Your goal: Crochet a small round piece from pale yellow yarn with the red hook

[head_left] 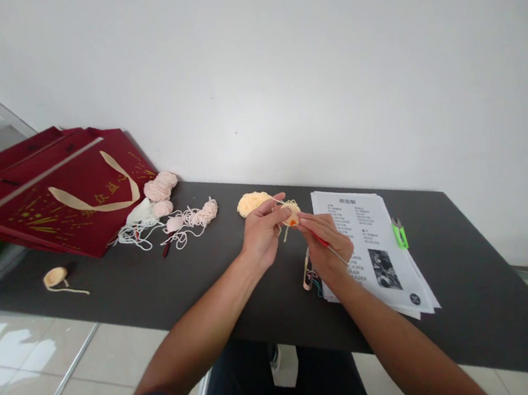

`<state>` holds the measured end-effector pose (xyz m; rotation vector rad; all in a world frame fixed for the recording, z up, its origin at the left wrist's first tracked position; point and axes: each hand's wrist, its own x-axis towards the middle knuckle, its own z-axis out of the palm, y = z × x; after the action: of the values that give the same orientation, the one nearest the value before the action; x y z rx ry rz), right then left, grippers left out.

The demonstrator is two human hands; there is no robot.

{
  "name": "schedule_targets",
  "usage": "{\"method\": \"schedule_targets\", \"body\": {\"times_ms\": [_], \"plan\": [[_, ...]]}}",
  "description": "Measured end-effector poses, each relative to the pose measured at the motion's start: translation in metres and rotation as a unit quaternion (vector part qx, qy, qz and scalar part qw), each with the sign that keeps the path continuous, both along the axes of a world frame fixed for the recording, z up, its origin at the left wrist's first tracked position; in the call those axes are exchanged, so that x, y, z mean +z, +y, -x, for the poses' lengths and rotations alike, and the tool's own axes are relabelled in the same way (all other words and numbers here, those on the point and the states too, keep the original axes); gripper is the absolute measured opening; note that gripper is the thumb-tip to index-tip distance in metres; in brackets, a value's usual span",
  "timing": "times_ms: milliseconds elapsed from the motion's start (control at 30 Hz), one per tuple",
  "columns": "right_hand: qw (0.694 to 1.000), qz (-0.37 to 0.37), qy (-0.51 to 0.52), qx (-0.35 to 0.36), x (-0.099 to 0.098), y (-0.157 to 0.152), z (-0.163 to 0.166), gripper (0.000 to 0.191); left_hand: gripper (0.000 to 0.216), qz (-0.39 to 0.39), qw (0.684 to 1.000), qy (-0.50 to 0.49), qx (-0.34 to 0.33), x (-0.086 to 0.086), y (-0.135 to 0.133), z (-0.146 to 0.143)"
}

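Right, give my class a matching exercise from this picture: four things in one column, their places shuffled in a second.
Things:
1 red bag
2 green clipper
3 hook
4 crochet piece

Places:
A held in the right hand
B at the right edge of the papers
C at the far left end of the table
D pinched by the left hand

Pairs: 1-C, 2-B, 3-A, 4-D

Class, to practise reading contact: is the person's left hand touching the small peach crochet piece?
Touching. The head view shows the left hand pinching the peach crochet piece between its fingertips.
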<state>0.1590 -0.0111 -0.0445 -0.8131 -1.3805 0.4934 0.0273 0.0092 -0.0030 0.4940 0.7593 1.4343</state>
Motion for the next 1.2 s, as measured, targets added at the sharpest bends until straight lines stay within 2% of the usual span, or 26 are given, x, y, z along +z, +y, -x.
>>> {"method": "schedule_targets", "body": {"times_ms": [167,267,333,500,667,733,867,933,1067,1200], "plan": [[0.980,0.110,0.143,0.087,0.004,0.005,0.000,0.019,0.054,-0.009,0.999,-0.011,-0.032,0.002,0.002,0.007],[0.954,0.154,0.221,0.130,0.011,0.010,-0.002,0.012,0.055,-0.025,0.999,0.026,-0.036,0.002,0.002,0.009],[0.947,0.163,0.226,0.161,0.017,0.013,-0.007,0.009,0.054,-0.036,0.996,0.067,-0.035,0.002,0.001,0.010],[0.984,0.107,0.100,0.100,0.024,0.015,-0.022,0.010,0.050,-0.042,0.982,0.183,-0.036,-0.001,0.002,0.011],[0.999,0.007,-0.002,0.040,0.025,0.006,-0.018,0.006,0.043,-0.051,0.963,0.262,0.039,-0.004,0.002,0.008],[1.000,0.009,0.004,0.024,0.026,0.002,-0.014,0.005,0.036,-0.084,0.949,0.297,0.070,-0.004,0.000,0.007],[0.993,0.088,0.076,0.019,0.028,0.000,-0.013,0.008,0.031,-0.140,0.922,0.349,0.087,-0.003,-0.004,0.006],[0.985,0.121,0.122,0.036,0.028,0.003,-0.015,0.011,0.034,-0.146,0.926,0.343,0.062,-0.003,-0.003,0.008],[0.957,0.161,0.218,0.103,0.029,0.009,-0.018,0.016,0.038,-0.133,0.953,0.274,-0.006,-0.005,0.002,0.012],[0.937,0.183,0.259,0.146,0.036,0.010,-0.018,0.020,0.035,-0.107,0.972,0.199,-0.056,-0.003,0.006,0.016]]}}
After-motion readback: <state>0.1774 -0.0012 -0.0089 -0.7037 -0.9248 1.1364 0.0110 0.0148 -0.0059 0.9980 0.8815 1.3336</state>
